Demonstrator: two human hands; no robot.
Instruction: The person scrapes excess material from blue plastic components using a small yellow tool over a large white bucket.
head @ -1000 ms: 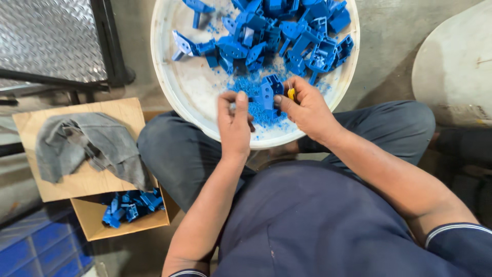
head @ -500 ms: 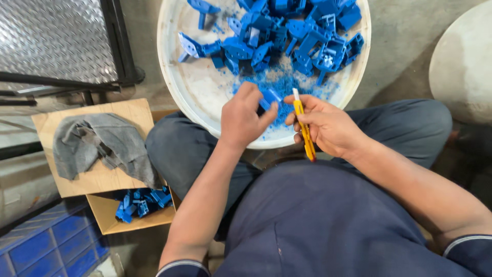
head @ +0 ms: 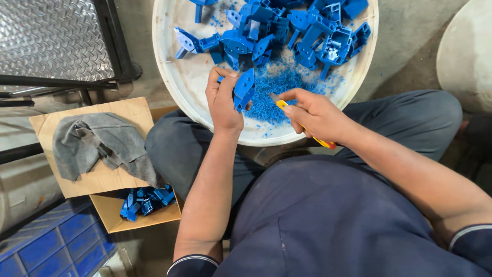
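One round white tray (head: 179,87) rests across the seated person's lap and carries a heap of more than a dozen blue moulded plastic parts (head: 287,31) amid loose blue shavings (head: 277,87); one cardboard box (head: 118,215) at the person's left holds one grey cloth (head: 97,143) and several more blue pieces. The left hand (head: 223,100) is clamped on one blue part (head: 244,90), a flat, angular moulding held upright over the tray's near rim, while the right hand (head: 315,115) is closed round one yellow-handled knife (head: 300,123), its tip just beside that part.
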